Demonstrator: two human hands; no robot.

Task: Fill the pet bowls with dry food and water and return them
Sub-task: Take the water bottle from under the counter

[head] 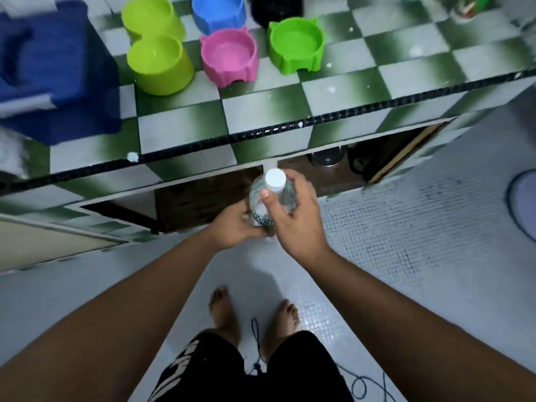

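A clear plastic water bottle with a white cap stands upright in front of the counter edge. My left hand grips its lower body. My right hand wraps the upper part, thumb just under the cap. On the checkered counter stand a lime double bowl, a pink bowl, a green bowl, a blue bowl and a black bowl. The pink and green bowls look empty of food.
A blue box sits at the counter's left. Open shelves under the counter hold dark items. My bare feet stand on a pale tiled floor, with a blue cord beside them. A blue-rimmed round object lies at right.
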